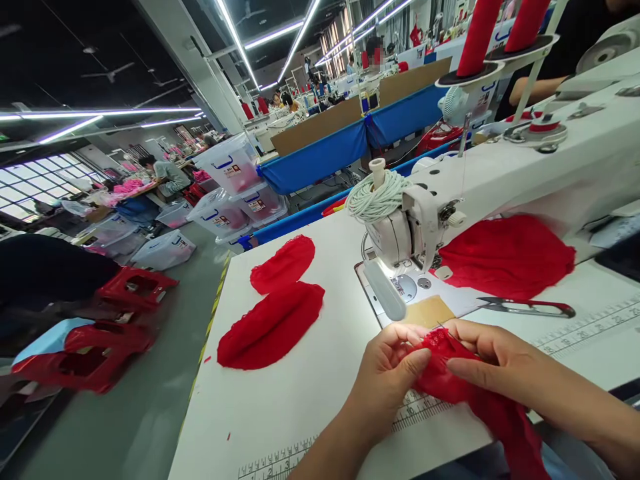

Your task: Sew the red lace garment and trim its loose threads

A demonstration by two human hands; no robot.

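Both my hands hold a piece of red fabric [450, 380] over the front of the sewing table, its lower end hanging toward my lap. My left hand [387, 373] pinches the fabric's upper left edge, where lacy stitching shows. On the other side, my right hand [493, 357] grips the same edge between thumb and fingers. Just beyond them stands a white sewing machine [395, 233] with its lamp lit. Thread snips [530, 307] with red handles lie right of its needle plate. Behind the snips, a larger red fabric piece [510, 257] rests under the machine arm.
Two red fabric pieces [273, 327] lie flat on the white table [300, 413] at left. A ruler scale [280, 460] runs along the front edge. Red thread cones [477, 40] stand at upper right. Red stools [80, 360] and clear plastic boxes [227, 163] occupy the floor at left.
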